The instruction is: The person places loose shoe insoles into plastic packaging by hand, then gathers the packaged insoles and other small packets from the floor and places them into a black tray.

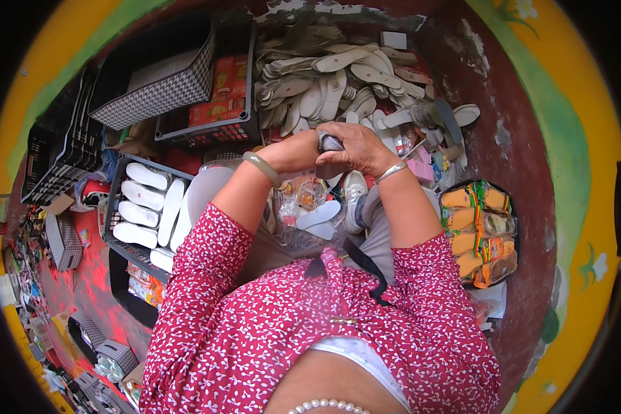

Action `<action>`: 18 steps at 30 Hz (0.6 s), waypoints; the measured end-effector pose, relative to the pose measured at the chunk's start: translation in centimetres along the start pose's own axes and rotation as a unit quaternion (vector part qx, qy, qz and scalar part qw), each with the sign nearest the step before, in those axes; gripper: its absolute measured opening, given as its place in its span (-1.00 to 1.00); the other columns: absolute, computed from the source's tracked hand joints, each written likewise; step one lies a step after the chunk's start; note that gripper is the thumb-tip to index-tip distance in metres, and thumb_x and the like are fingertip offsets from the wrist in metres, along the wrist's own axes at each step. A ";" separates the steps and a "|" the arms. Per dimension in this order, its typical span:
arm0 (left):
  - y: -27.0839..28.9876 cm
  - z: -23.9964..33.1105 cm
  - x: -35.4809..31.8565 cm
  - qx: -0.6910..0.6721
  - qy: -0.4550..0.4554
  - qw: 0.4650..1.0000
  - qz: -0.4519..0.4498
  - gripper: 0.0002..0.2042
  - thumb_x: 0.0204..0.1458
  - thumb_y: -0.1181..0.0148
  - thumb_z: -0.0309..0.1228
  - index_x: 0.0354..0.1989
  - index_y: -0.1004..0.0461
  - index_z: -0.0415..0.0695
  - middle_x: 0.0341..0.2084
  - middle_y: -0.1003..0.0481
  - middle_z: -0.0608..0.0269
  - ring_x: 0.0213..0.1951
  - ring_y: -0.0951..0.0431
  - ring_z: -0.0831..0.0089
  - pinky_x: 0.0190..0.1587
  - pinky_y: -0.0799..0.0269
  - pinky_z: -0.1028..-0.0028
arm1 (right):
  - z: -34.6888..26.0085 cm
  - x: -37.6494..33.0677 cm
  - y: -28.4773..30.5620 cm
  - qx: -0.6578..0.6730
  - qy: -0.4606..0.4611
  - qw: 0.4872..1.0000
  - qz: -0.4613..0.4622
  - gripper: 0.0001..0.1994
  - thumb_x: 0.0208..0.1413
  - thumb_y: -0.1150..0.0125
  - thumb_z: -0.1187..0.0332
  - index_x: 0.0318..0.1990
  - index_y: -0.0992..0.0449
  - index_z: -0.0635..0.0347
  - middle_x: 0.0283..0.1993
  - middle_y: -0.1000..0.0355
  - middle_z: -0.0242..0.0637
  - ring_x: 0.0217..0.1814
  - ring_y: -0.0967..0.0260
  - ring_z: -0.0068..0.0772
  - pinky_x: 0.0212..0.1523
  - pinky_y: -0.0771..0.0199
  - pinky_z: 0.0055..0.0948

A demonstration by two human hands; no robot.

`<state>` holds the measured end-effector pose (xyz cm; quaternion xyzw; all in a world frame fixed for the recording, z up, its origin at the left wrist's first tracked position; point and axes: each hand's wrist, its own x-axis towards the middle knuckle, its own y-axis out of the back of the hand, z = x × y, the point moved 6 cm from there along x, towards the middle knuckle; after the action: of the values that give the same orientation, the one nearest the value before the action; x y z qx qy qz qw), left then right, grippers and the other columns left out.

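Note:
My two hands meet in front of me, past my knees. Between them sits a small dark grey, rounded thing (330, 143); its kind I cannot make out. Curled over its far and right sides is my right hand (361, 146), with a bracelet at the wrist. My left hand (298, 151) closes on it from the left, its fingertips mostly hidden. Just beyond the hands lies a big heap of off-white insoles (324, 93). Below them, between my legs, a pale blue insole (319, 214) rests among clear plastic bags (303, 193).
At my left, a dark crate (110, 207) holds several white insoles. Behind it stand a checked basket (155, 90) and a black crate (254, 103) with red packs. On the right, a black bin (516, 238) holds yellow-orange packaged insoles. A dark red wall (504, 103) bounds the right side.

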<state>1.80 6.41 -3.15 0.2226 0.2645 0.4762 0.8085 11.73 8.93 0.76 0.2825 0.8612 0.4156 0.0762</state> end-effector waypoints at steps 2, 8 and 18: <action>1.1 1.3 -0.5 0.004 0.044 0.999 -0.020 -0.76 -0.12 -0.14 -0.35 -0.31 -0.49 -0.26 -0.41 -0.52 -0.04 -0.31 -0.54 0.23 -0.27 -0.40 0.34 | 0.3 -0.3 0.4 -0.034 -0.014 0.999 0.021 -0.40 -0.20 -0.16 -0.22 -0.22 -0.41 0.16 -0.29 -0.43 -0.11 -0.20 -0.37 -0.03 -0.23 -0.35 -0.25; 1.8 2.4 -1.1 -0.068 0.006 0.998 -0.009 -0.82 -0.11 -0.16 -0.42 -0.49 -0.45 -0.33 -0.68 -0.42 0.19 -0.54 -0.33 0.61 -0.49 -0.29 0.43 | 0.6 -1.0 1.3 -0.143 -0.026 0.988 0.055 -0.46 -0.17 -0.09 -0.25 -0.52 -0.39 0.13 -0.52 -0.41 -0.16 -0.42 -0.37 -0.01 -0.44 -0.32 -0.21; 5.4 -3.0 -2.3 -0.445 0.076 0.877 0.164 -0.80 -0.02 -0.04 -0.55 -0.21 -0.44 -0.32 -0.40 -0.51 0.18 -0.42 -0.50 0.44 -0.30 -0.43 0.46 | 13.2 -11.8 12.8 0.207 -0.258 0.798 0.503 -0.70 0.05 -0.16 0.11 -0.42 -0.50 0.20 -0.45 -0.45 -0.36 -0.44 -0.37 -0.51 -0.41 -0.41 -0.45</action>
<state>-4.58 7.16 -1.63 -0.1574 0.0447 0.6846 0.7103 31.74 17.71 0.76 0.7818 0.6119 0.1189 0.0153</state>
